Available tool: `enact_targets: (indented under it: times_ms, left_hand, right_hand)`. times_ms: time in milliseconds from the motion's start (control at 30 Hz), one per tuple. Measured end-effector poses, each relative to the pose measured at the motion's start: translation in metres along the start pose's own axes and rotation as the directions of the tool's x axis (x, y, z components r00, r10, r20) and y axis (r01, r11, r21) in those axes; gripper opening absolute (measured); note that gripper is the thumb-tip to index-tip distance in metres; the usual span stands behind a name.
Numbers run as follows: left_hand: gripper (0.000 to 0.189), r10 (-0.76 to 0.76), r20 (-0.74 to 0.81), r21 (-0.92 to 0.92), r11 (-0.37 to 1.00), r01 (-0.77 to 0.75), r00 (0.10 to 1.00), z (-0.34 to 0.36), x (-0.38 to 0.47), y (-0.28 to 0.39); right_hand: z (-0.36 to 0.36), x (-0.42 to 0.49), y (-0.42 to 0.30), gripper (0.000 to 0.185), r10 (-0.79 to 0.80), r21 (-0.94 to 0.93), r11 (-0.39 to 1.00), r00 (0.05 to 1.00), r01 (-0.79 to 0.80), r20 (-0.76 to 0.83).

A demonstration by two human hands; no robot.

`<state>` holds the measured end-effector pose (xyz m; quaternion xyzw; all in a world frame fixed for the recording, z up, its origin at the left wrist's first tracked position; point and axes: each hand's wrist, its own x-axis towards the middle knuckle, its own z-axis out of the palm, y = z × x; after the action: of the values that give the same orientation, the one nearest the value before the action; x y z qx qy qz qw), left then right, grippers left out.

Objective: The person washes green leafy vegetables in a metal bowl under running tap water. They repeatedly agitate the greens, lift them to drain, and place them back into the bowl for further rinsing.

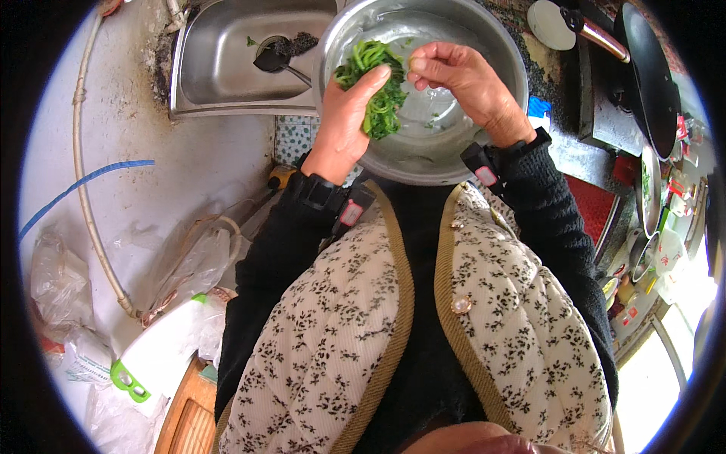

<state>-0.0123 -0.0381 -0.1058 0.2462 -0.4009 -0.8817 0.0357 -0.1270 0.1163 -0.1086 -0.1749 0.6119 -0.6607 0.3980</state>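
Observation:
My left hand (349,116) grips a bunch of wet, limp leafy greens (383,108), thumb across the top. Beneath both hands is a large round metal basin (422,164), with water and a few green scraps in its bottom. To the right of the greens, my right hand (451,74) has its thumb and fingertips pinched together over the basin. Whether a small scrap sits between those fingertips is too small to tell.
Left of the basin is a stainless steel sink (227,62), with a ladle (272,59) and dark debris by the drain. A wok (646,79) stands at the right beside a white bowl (550,25). Plastic bags (193,267) hang at the left wall.

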Motion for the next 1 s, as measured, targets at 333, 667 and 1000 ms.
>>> enact_targets:
  times_ms: [333, 667, 1000]
  left_hand:
    - [0.03, -0.133, 0.028, 0.032, 0.991, 0.132, 0.991, 0.003, 0.005, -0.012]
    - [0.03, -0.026, 0.003, 0.133, 0.991, 0.026, 1.0, -0.011, 0.005, -0.009]
    - [0.035, -0.067, 0.051, -0.032, 0.997, 0.069, 0.996, -0.026, -0.001, 0.012]
  right_hand:
    - [0.027, -0.033, 0.006, 0.029, -0.109, -0.198, 0.977, 0.982, 0.078, -0.152]
    - [0.056, -0.038, -0.001, 0.063, -0.157, -0.427, 0.901, 0.976, 0.078, -0.151]
    - [0.003, -0.024, 0.013, 0.018, -0.514, -0.998, 0.054, 0.857, -0.009, -0.036]
